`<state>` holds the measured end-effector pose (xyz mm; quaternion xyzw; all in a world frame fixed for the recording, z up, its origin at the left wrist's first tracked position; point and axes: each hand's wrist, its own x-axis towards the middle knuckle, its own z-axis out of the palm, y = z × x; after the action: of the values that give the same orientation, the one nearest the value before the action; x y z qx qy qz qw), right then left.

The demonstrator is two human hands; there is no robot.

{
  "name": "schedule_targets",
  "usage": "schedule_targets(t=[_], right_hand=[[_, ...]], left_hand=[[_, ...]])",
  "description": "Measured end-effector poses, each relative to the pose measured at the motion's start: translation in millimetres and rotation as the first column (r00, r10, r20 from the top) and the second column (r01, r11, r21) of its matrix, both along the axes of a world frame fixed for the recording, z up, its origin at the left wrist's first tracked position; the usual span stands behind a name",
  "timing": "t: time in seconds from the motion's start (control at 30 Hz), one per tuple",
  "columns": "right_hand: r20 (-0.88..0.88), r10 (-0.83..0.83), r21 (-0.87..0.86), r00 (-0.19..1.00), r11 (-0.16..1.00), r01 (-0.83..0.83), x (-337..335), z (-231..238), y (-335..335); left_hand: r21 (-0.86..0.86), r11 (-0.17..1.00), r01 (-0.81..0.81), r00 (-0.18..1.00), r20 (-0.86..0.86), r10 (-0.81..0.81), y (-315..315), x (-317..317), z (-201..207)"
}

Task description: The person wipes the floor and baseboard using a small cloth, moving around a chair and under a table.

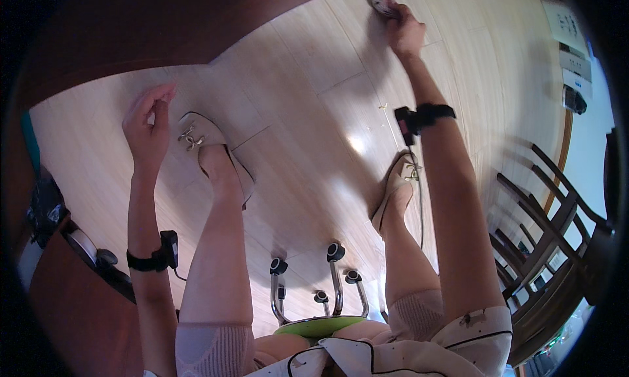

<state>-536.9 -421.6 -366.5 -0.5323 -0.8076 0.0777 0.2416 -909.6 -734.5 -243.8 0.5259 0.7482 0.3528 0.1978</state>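
My right hand (406, 33) reaches far forward, low over the wood-look floor (308, 115). Its fingers are closed on a small, crumpled-looking pale bundle (383, 5) with a pinkish patch; its exact kind is unclear. My left hand (149, 118) hangs beside my left shoe (208, 144), a beige flat with a metal buckle. Its thumb and fingers meet in a pinch, and anything between the tips is too small to make out. A small yellowish scrap (383, 107) lies on the floor between my right forearm and my right shoe (396, 184).
A dark red-brown furniture panel (164, 30) spans the far left. Chrome stool legs (337, 282) on casters stand between my feet, under a green seat (318, 326). Dark wooden chairs (550, 226) stand at the right. A black plastic bag (46, 207) sits at the left edge.
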Motion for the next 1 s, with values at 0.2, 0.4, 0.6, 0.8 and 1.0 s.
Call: schedule_targets(t=[0.2,0.4,0.6,0.8,1.0], right_hand=[[-0.398,0.524,-0.223,0.753,0.741,-0.633,-98.0,6.6,-133.0],[-0.347,0.715,-0.348,0.607,0.503,-0.791,-57.1,2.8,-208.7],[-0.143,0.143,-0.255,0.979,0.951,-0.176,93.8,19.0,-84.8],[-0.046,-0.371,-0.011,0.927,0.929,0.371,180.8,-26.3,25.4],[-0.198,0.398,-0.079,0.896,0.904,-0.419,11.7,-4.5,-87.0]], left_hand=[[0.005,0.982,0.190,0.977,-0.101,-0.189,24.9,20.4,-10.7],[0.047,0.960,0.275,0.961,0.006,-0.276,67.9,48.8,-8.3],[-0.024,0.937,0.348,0.937,0.004,-0.348,51.3,60.0,-12.2],[-0.084,0.931,0.355,0.934,0.074,-0.349,51.8,77.4,-27.2],[-0.054,0.909,0.413,0.907,0.113,-0.405,72.2,105.0,-28.0]])
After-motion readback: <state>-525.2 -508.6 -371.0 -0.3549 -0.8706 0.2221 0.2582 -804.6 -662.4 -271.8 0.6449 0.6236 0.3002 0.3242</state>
